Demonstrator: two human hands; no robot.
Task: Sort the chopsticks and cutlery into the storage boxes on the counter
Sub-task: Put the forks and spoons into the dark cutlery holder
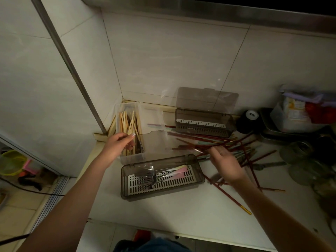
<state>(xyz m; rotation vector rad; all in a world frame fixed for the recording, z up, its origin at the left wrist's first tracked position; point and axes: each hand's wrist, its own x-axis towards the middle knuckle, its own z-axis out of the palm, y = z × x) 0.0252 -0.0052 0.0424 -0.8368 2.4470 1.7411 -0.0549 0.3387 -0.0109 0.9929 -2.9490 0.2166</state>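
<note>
- Red chopsticks (227,144): loose heap on the counter (163,211), right of centre, some w/ gold tips; a few pale-handled cutlery pieces mixed in, too dim to name.
- Your right hand (224,163) is over the near edge of that heap, fingers reaching fwd into the sticks. It's blurred, so can't tell if they're pinching one or just touching.
- Your left hand (118,144) is at the near end of the clear box (127,110), which holds the pale wooden chopsticks (130,124). Fingers curled down over the sticks; looks like touching or a loose hold, can't tell if one is gripped.
- Near grey box (125,179), lid open: forks (145,177) plus pink and yellow handles on its slotted tray.
- Far grey box (231,120) by the wall, lid up, looks empty as far as I can see.
- Step, my read: mid-sort; wood sticks and forks binned, red ones mostly left.
- Next move prob needs you to gather several red sticks, line them up lengthwise, lift clear of the tangle, then lay them in the far grey box.
- Further right: black roll (248,122), metal tray (267,131) w/ packets.
</note>
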